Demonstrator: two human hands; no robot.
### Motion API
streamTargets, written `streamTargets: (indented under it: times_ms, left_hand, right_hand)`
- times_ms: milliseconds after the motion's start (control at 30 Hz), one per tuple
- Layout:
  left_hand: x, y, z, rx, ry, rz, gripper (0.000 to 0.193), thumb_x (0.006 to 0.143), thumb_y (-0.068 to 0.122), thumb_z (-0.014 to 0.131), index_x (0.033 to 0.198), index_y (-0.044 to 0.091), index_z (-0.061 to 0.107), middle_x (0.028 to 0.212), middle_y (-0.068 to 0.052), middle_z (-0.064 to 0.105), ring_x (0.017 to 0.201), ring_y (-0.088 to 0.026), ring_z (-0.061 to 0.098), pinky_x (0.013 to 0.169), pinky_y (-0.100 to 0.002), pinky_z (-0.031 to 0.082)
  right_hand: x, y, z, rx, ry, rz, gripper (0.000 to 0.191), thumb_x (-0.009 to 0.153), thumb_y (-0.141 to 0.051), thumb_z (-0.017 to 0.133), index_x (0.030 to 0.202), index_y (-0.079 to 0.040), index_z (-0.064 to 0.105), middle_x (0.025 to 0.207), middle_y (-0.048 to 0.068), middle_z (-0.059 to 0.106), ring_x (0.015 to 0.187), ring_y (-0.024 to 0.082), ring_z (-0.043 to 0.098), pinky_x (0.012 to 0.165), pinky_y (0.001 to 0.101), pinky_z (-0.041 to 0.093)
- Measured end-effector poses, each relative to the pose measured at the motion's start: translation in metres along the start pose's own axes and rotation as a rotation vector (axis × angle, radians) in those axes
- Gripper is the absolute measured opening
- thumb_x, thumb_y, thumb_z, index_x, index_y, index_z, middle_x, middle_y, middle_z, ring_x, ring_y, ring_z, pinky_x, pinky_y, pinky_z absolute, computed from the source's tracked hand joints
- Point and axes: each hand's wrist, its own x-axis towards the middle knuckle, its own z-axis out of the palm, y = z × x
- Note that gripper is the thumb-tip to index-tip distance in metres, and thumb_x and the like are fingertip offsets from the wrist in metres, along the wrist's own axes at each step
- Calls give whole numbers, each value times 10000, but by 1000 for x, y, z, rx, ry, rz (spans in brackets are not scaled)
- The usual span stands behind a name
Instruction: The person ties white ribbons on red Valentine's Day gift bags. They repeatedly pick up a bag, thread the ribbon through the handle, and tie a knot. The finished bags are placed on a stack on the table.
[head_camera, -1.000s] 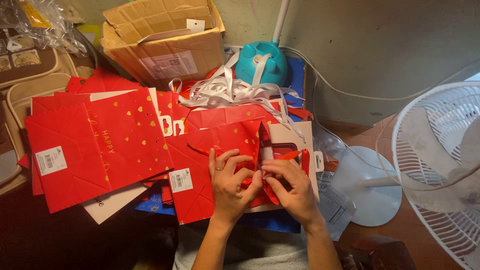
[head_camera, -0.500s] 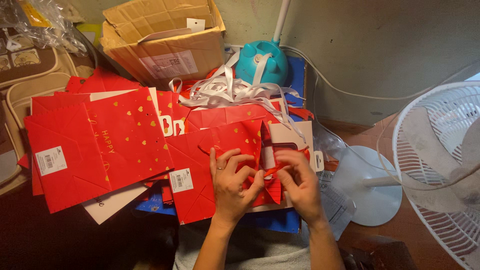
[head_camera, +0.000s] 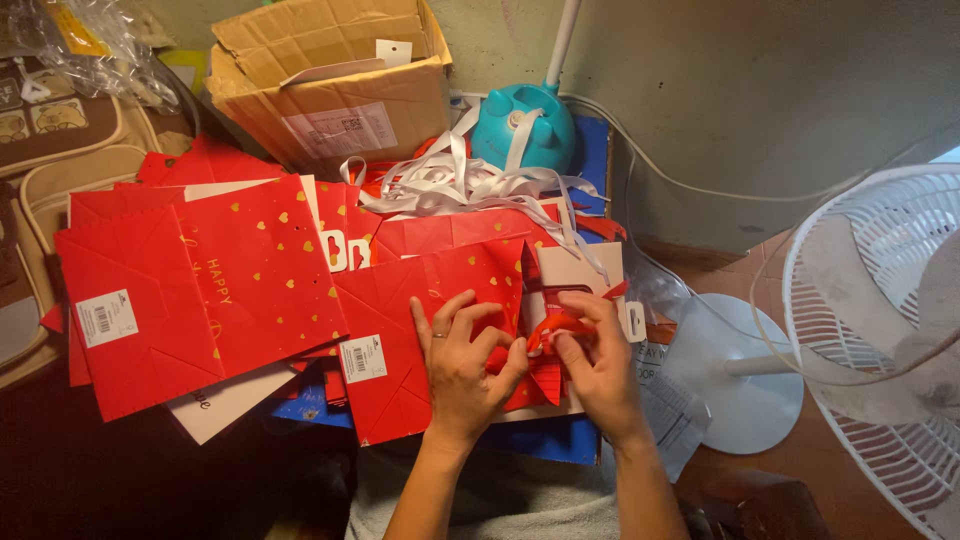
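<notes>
A pinching grip is kept by both hands, left hand (head_camera: 465, 362) and right hand (head_camera: 598, 368), on a red ribbon (head_camera: 553, 327), so the flat red bag (head_camera: 440, 300) beneath is pinned steady.

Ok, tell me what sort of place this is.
Probably a home corner used for hand-assembling gift bags. Flat red paper bags lie stacked beside an open cardboard box and loose white ribbons, with a standing fan close by. Both hands work a red ribbon on one bag.

fan (head_camera: 880, 340) cut off at right edge, bag (head_camera: 440, 340) partly under hands, red ribbon (head_camera: 555, 330) mostly hidden by fingers (head_camera: 590, 320)
</notes>
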Motion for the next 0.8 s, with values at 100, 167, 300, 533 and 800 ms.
streamTargets:
  times_ms: [100, 167, 300, 533, 800]
  left_hand:
    - [1, 0, 0, 4, 5, 10, 169, 821, 261, 764, 738, 130, 696, 1124, -37, 674, 1291, -294, 538, 1245, -660, 105]
    - [1, 0, -1, 10, 0, 11, 176, 821, 268, 767, 739, 130, 695, 1121, -43, 672, 1286, -295, 540, 1245, -656, 118]
    - [2, 0, -1, 3, -4, 16, 179, 826, 270, 763, 732, 134, 696, 1106, -34, 681, 1281, -290, 547, 1243, -643, 132]
    - [2, 0, -1, -3, -2, 27, 188, 835, 269, 755, 722, 133, 692, 1095, -33, 689, 1269, -288, 554, 1240, -634, 138]
    - [2, -1, -1, -17, -5, 20, 173, 831, 259, 748, 730, 128, 698, 1083, -29, 692, 1266, -282, 559, 1245, -624, 150]
  right_hand:
    - [0, -11, 2, -167, -144, 19, 316, 910, -42, 668, 1226, -36, 650, 1318, 89, 640, 1122, 174, 686, 894, 301, 609]
    - [0, -18, 4, -158, -204, 120, 338, 885, -59, 689, 1222, -62, 671, 1288, 67, 662, 1068, 165, 720, 860, 300, 629]
    - [-1, -20, 6, -182, -183, 174, 480, 844, -103, 730, 1310, -82, 616, 1191, 39, 690, 970, 170, 715, 874, 306, 581]
    - [-6, 8, 7, -379, -182, -27, 192, 929, -132, 709, 1099, -47, 676, 1000, 82, 721, 951, 147, 688, 849, 293, 540]
    - [-2, -1, 5, 278, 22, 69, 481, 927, -110, 672, 1350, -78, 448, 1385, 48, 518, 1066, 130, 615, 909, 279, 552]
